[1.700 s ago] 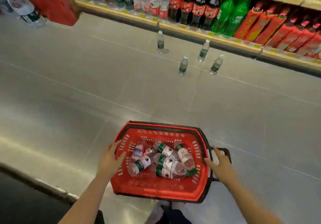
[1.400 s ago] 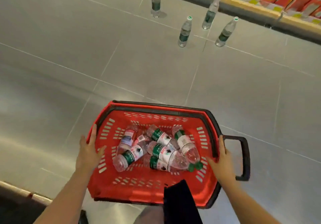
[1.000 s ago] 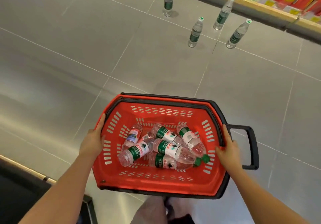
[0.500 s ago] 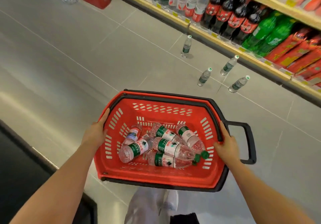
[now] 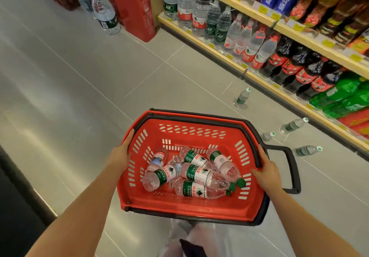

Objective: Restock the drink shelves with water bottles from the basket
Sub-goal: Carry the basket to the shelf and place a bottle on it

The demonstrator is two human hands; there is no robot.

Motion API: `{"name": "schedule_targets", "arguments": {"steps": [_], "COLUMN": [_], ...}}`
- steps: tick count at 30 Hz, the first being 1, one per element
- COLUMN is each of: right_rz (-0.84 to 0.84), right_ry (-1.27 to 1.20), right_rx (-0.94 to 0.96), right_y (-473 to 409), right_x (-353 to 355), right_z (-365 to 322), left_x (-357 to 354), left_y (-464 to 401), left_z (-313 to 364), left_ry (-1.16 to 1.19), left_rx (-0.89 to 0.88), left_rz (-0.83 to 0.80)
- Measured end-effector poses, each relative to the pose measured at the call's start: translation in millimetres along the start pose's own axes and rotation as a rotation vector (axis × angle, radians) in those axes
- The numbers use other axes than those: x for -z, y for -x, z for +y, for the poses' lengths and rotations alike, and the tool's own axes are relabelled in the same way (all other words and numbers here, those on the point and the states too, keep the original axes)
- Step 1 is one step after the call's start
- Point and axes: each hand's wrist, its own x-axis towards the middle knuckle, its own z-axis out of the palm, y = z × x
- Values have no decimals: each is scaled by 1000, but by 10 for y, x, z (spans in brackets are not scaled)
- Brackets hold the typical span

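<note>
You carry the red basket (image 5: 191, 210) in front of you above the grey tiled floor (image 5: 83, 89), one hand on each side rim. Your left hand (image 5: 120, 155) clasps the left rim, its grip clamped on the edge with the fingers curled over it. Your right hand (image 5: 265, 172) does the same on the right rim, thumb inside the basket, just beside the black handle (image 5: 291, 169) that sticks out to the right. Several water bottles (image 5: 196, 174) with green labels lie jumbled on their sides in the bottom of the basket. Four more small bottles (image 5: 242, 98) stand on the floor near the foot of the drink shelves (image 5: 265, 79), which run along your right, stocked with water, dark cola and green soda bottles. A red bin (image 5: 132, 7) stands at the shelf's far end.
</note>
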Motion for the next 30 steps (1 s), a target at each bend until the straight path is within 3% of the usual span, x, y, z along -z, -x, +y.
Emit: {"name": "schedule_targets", "arguments": {"steps": [17, 30], "right_rz": [-63, 45], "right_ry": [-47, -246], "right_rx": [-31, -324], "right_y": [-2939, -4491], "right_x": [-208, -398], "right_z": [-2407, -4104], "left_x": [1698, 2975], "left_y": [-3465, -6397], "left_z": [288, 839], "left_ry": [-48, -166], "left_rx": [-24, -233], "left_rz": [32, -62]}}
